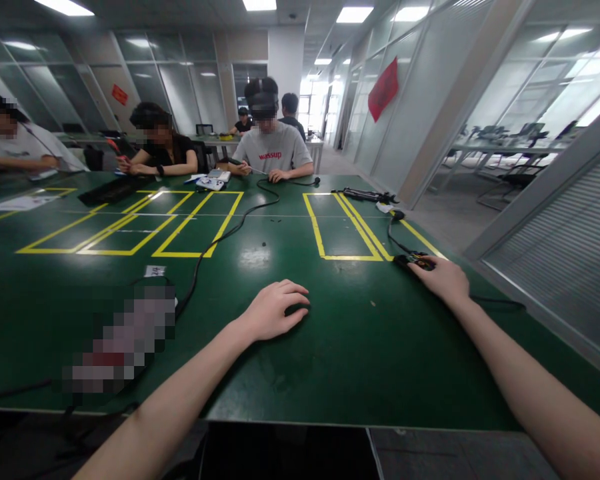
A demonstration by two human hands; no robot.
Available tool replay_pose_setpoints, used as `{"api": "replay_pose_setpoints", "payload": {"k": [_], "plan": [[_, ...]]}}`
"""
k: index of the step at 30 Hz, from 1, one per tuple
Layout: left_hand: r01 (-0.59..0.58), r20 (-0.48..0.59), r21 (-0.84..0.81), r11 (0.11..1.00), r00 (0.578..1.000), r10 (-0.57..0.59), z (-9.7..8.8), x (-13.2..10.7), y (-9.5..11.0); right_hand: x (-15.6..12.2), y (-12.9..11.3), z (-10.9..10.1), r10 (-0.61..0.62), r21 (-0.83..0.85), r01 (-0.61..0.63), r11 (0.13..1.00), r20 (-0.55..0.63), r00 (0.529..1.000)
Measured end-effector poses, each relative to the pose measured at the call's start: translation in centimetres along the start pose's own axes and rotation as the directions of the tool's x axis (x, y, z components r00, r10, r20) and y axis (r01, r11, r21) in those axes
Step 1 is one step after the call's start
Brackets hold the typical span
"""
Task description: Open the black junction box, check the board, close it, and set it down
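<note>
My left hand (279, 309) rests on the green tabletop (340, 347), its fingers loosely curved and apart, with no object visible in it. Further to the right, my right hand (444, 277) closes its fingers on a small, flat dark object (414, 260) with some yellowish detail. That object lies at or just above the table; its exact kind cannot be made out, and my hand covers part of it. Just beyond it, a black cable ends in a rounded black piece (398, 215).
Yellow tape outlines (350, 258) mark the table. A black cable (230, 230) crosses it, near a blurred-out long object (125, 340) at left. A black tripod-like item (367, 195) lies at the far right. Across sits a person in a grey shirt (275, 147); others sit left.
</note>
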State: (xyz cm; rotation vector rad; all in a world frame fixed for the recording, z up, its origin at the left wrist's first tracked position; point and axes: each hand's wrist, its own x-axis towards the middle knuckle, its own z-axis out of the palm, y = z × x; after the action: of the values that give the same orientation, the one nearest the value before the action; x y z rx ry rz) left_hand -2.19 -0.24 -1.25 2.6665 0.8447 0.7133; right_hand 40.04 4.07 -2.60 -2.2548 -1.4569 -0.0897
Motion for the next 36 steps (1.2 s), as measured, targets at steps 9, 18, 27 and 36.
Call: {"api": "replay_pose_setpoints", "payload": {"k": [9, 18, 27, 36], "plan": [[0.022, -0.08, -0.005, 1.0, 0.997, -0.022, -0.6, -0.1, 0.0, -8.2, -10.6, 2.2, -0.686, 0.451, 0.588, 0.672, 0.078, 0.724], [0.022, 0.074, -0.06, 0.998, 0.997, -0.017, -2.3, -1.2, 0.7, -14.9, -15.9, 1.0, -0.932, 0.748, 0.595, 0.295, 0.087, 0.352], [0.084, 0.133, 0.003, 0.996, 0.988, -0.084, -2.8, -1.7, 1.2, -13.1, -13.9, -1.5, -0.896, 0.756, 0.52, 0.398, 0.197, 0.399], [0.083, 0.2, 0.025, 0.996, 0.976, -0.086, -3.4, -1.6, 2.2, -13.2, -13.7, -1.2, -0.919, 0.78, 0.52, 0.349, 0.175, 0.353]]}}
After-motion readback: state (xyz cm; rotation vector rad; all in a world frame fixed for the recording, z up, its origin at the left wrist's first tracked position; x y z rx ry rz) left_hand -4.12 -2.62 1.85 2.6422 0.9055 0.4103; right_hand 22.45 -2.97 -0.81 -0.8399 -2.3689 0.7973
